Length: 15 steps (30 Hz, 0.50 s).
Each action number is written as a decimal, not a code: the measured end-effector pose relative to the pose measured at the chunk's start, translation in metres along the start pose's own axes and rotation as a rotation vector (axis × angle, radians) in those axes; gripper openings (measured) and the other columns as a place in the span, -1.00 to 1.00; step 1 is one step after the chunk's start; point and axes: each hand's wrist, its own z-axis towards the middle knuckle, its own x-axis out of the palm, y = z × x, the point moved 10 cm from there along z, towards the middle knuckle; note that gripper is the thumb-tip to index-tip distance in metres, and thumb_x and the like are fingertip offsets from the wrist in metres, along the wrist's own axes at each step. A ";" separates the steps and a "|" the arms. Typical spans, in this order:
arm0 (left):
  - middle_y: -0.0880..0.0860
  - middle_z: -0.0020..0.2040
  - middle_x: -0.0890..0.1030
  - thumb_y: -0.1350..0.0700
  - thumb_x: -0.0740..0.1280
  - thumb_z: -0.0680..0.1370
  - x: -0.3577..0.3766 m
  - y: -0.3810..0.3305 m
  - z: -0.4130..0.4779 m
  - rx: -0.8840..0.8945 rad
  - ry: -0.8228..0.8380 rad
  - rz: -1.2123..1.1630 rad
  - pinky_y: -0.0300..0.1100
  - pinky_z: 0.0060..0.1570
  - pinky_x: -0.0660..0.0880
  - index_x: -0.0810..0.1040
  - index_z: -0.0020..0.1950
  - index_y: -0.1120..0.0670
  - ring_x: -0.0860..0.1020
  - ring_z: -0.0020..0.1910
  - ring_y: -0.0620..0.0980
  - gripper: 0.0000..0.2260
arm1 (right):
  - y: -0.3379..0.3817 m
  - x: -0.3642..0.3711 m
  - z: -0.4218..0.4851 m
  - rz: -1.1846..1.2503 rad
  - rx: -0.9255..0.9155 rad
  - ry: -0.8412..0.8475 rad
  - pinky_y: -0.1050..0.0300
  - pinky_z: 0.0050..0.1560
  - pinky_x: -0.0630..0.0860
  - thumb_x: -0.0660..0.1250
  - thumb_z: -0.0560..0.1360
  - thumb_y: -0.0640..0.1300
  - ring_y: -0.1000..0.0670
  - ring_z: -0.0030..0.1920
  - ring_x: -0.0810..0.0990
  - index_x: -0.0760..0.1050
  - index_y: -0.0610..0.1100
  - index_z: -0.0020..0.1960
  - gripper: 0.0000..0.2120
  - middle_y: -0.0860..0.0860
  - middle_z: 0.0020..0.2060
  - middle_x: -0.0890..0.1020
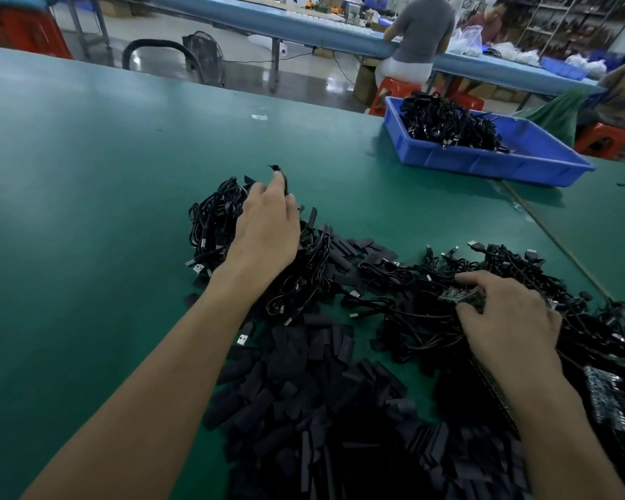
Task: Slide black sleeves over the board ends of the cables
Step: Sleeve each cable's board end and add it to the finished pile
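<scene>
- Now, far left on the green table (87,182), a tangled heap of cables (210,225) sits under my left hand (267,225), which pinches a thin black piece (285,184) above it; sleeve or sleeved end, I cannot tell.
- Near and centre, the loose black sleeves (322,409) lie piled. They look light, soft and easily flattened, so I judge each is best taken by its edges, mouth kept open.
- To the right, my right hand (509,323) curls round a bare board end (455,294) in the second cable heap (520,261). It looks stiff yet fragile, so I would hold its edges, not the components.
- Far right, a blue tray (484,167) holds another cable bundle (448,124).
</scene>
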 end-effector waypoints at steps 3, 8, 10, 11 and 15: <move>0.19 0.35 0.36 0.11 0.08 0.72 0.008 0.007 0.006 -0.022 0.018 0.136 -0.13 0.02 0.29 0.05 0.63 0.17 0.39 0.04 0.04 -0.50 | 0.001 -0.009 0.003 0.105 -0.025 -0.047 -0.10 0.13 0.30 0.42 0.55 -0.13 -0.10 -0.07 0.52 0.59 0.06 0.25 -0.71 0.05 -0.17 0.59; 0.26 0.43 0.26 0.15 0.16 0.68 0.028 0.020 0.010 -0.090 0.105 0.381 0.05 0.26 0.35 -0.01 0.63 0.23 0.33 0.32 0.25 -0.42 | 0.023 -0.025 -0.001 0.484 -0.211 -0.117 0.06 0.18 0.52 0.50 0.48 -0.16 0.27 -0.06 0.62 0.64 0.12 0.03 -0.79 0.31 -0.19 0.60; 0.25 0.46 0.23 0.13 0.19 0.67 0.030 0.022 0.007 -0.125 0.114 0.409 0.07 0.31 0.30 0.03 0.62 0.23 0.26 0.37 0.27 -0.42 | 0.034 -0.027 -0.003 0.658 -0.285 -0.112 0.31 0.01 0.55 0.53 0.43 -0.16 0.29 -0.11 0.63 0.61 0.22 -0.04 -0.71 0.30 -0.24 0.64; 0.24 0.47 0.23 0.12 0.20 0.66 0.029 0.020 0.004 -0.125 0.094 0.420 0.08 0.33 0.27 0.09 0.61 0.22 0.24 0.39 0.26 -0.44 | 0.039 -0.025 -0.003 0.734 -0.298 -0.108 0.37 -0.07 0.54 0.56 0.41 -0.16 0.24 -0.14 0.64 0.60 0.26 -0.05 -0.67 0.27 -0.26 0.65; 0.07 0.30 0.44 0.03 0.28 0.64 0.012 -0.024 -0.016 0.157 -0.138 0.260 -0.07 0.21 0.28 0.53 0.31 0.09 0.35 0.23 0.02 -0.72 | 0.049 -0.011 0.001 0.953 -0.286 -0.104 0.32 -0.20 0.54 0.62 0.33 -0.15 0.17 -0.32 0.55 0.62 0.18 -0.07 -0.68 0.20 -0.32 0.59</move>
